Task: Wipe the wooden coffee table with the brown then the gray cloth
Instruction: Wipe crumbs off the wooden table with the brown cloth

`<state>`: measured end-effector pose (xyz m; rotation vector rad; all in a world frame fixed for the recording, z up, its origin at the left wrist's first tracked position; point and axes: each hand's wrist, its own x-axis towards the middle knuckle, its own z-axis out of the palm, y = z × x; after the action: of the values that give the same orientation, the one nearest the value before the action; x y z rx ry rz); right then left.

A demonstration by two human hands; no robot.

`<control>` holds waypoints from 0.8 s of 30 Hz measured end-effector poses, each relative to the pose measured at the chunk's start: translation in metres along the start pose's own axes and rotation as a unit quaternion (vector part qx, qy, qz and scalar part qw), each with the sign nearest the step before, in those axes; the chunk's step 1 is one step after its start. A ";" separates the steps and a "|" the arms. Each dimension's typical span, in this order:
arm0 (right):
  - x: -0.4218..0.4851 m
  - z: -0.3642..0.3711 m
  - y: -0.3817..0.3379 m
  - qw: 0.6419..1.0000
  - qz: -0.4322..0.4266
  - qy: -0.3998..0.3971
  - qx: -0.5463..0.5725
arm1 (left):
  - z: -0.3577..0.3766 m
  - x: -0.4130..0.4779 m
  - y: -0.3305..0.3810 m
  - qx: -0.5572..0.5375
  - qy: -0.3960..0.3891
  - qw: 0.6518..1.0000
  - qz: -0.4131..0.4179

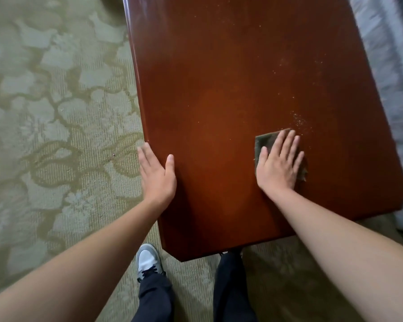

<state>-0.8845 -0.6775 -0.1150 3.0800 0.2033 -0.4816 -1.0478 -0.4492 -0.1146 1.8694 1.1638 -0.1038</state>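
Head view shows your right hand (278, 163) lying flat and palm down on the cloth (262, 142). Its fingers are straight and slightly spread, and the thumb is out to the left. Nothing curls round the fabric: you press it against the surface (219, 89) with an open palm. The cloth is a dull olive-brown and looks folded into a small pad. One corner shows beyond your thumb, and a ragged edge peeks out on the right, beside the heel of the hand. Just beyond your right fingertips lies a scatter of pale crumbs (299, 120), with thinner specks farther out the same way. Your left hand (157, 175) is open too and holds nothing. Its fingers lie straight along the left edge of the surface, and its thumb rests on the top, pointing away from you. The two hands are well apart, with bare glossy reddish wood between them. Left of your left hand spreads a pale green carpet (56, 112) with a leaf pattern. Between your forearms, nearer to you than either hand, the cut-off corner of the surface overhangs a white and gray shoe (148, 261) and dark trouser legs (228, 287). Off to the right of your right hand, past the surface's edge, lies gray ribbed fabric (393, 66); you cannot tell what it belongs to.
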 end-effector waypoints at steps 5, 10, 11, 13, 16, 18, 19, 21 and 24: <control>-0.066 0.032 -0.066 0.957 -0.285 0.000 -0.052 | -0.012 -0.010 -0.018 0.143 0.080 0.986 0.026; -0.108 0.054 -0.054 0.901 -0.432 -0.023 -0.001 | 0.008 -0.018 0.001 0.195 0.106 0.964 0.144; -0.105 0.053 -0.047 0.902 -0.431 -0.027 -0.009 | 0.013 -0.018 0.007 0.205 0.099 0.961 0.161; -0.088 0.046 -0.026 0.913 -0.406 -0.032 -0.031 | 0.027 -0.017 0.018 0.227 0.087 0.953 0.179; -0.046 0.033 0.033 0.949 -0.314 -0.017 -0.040 | 0.063 -0.016 0.040 0.250 0.064 0.944 0.204; -0.010 0.019 0.082 0.967 -0.249 -0.008 -0.045 | 0.093 -0.018 0.055 0.266 0.043 0.939 0.216; 0.011 0.011 0.107 0.976 -0.212 -0.002 -0.046 | 0.109 -0.020 0.063 0.273 0.037 0.936 0.219; 0.059 -0.005 0.153 0.993 -0.111 0.017 -0.033 | 0.135 -0.026 0.079 0.283 0.038 0.936 0.207; 0.119 -0.033 0.207 0.998 0.053 0.036 0.028 | 0.160 -0.030 0.102 0.268 0.050 0.943 0.189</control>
<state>-0.7347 -0.8668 -0.1207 3.1453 0.0268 -0.3777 -0.9304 -0.6002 -0.1282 2.5785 0.8698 -0.1186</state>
